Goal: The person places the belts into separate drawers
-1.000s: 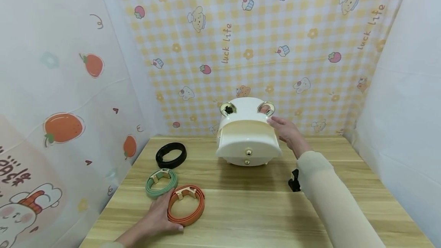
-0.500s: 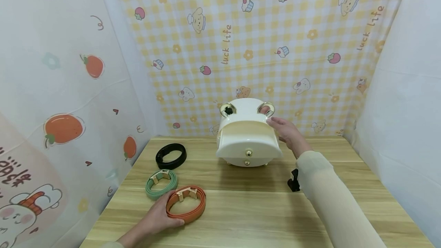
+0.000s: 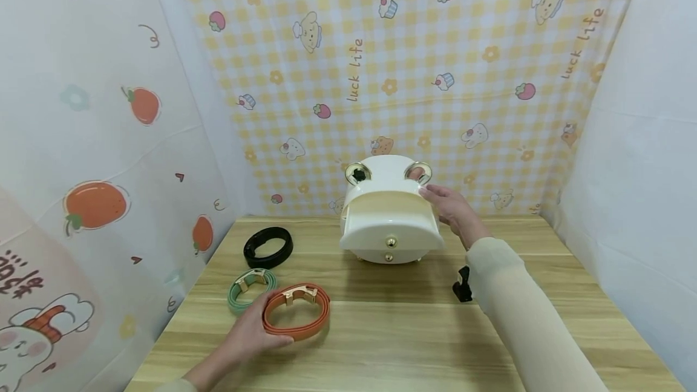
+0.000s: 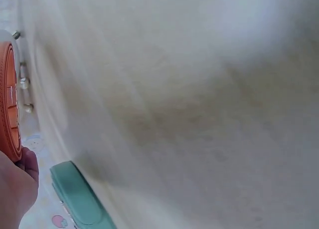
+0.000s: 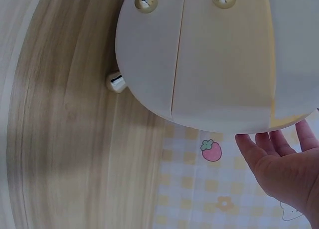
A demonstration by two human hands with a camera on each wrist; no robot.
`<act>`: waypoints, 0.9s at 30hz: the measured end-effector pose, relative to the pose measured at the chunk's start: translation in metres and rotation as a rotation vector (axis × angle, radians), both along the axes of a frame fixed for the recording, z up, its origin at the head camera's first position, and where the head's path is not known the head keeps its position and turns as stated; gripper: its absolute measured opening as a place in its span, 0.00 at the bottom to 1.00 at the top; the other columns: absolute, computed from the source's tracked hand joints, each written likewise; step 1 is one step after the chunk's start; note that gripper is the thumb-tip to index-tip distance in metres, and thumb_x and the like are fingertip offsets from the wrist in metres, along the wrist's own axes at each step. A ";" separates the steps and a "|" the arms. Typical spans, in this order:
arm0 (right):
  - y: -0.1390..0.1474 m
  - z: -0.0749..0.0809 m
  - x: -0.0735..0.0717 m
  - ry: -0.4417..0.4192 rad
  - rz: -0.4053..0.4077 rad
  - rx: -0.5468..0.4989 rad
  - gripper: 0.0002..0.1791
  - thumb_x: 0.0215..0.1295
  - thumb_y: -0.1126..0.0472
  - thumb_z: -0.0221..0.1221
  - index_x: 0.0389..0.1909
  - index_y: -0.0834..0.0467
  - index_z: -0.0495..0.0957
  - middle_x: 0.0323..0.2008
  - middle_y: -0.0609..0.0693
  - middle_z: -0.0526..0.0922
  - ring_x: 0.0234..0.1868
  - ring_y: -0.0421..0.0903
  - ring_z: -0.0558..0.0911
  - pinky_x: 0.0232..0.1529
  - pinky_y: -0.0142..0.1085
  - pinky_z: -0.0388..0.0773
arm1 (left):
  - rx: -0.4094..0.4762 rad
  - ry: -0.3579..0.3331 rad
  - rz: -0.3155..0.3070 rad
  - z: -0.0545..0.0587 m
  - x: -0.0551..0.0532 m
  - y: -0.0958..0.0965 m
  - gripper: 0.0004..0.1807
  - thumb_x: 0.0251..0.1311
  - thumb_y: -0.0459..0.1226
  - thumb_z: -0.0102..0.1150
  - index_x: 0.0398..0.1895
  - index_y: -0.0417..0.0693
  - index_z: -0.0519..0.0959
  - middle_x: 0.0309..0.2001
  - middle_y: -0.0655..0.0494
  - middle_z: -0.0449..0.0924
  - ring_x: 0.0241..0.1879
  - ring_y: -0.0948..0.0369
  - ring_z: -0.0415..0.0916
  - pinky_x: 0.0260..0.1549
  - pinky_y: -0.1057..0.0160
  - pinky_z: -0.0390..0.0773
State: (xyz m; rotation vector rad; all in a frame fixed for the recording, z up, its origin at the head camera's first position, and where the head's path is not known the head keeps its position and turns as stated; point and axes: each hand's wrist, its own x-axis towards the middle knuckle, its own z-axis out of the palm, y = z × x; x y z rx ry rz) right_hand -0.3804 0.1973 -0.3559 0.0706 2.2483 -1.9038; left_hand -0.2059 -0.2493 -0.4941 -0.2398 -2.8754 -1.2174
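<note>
The left hand point(image 3: 249, 330) pinches the coiled orange belt point(image 3: 306, 333), probably light, springy, best held across its layers; the right hand point(image 3: 452, 207), fingers spread, touches a white drawer box point(image 3: 391, 225).

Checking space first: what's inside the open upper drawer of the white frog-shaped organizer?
In the head view, the upper drawer shows only a pale interior, with no object visible. Whatever lies low behind its front panel or farther back in the organizer is covered.

Yellow-checked cartoon cloth point(image 3: 392, 65) behind, fruit-printed white cloth point(image 3: 109, 138) at left, pale wood-grain tabletop point(image 3: 392, 337)
</note>
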 end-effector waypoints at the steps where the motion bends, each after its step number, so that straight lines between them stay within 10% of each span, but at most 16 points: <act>1: 0.000 0.000 0.000 0.002 0.001 0.000 0.40 0.73 0.45 0.56 0.77 0.58 0.53 0.77 0.58 0.52 0.75 0.58 0.55 0.69 0.53 0.59 | 0.008 0.006 0.003 0.002 -0.001 0.001 0.61 0.29 0.58 0.83 0.69 0.46 0.65 0.62 0.51 0.73 0.62 0.52 0.70 0.59 0.45 0.69; 27: -0.002 0.001 0.002 -0.028 -0.011 0.021 0.40 0.72 0.42 0.55 0.78 0.54 0.54 0.76 0.58 0.54 0.73 0.57 0.58 0.69 0.50 0.61 | 0.048 0.145 0.083 0.063 -0.025 -0.003 0.57 0.39 0.52 0.81 0.72 0.45 0.60 0.59 0.43 0.76 0.54 0.48 0.76 0.49 0.46 0.75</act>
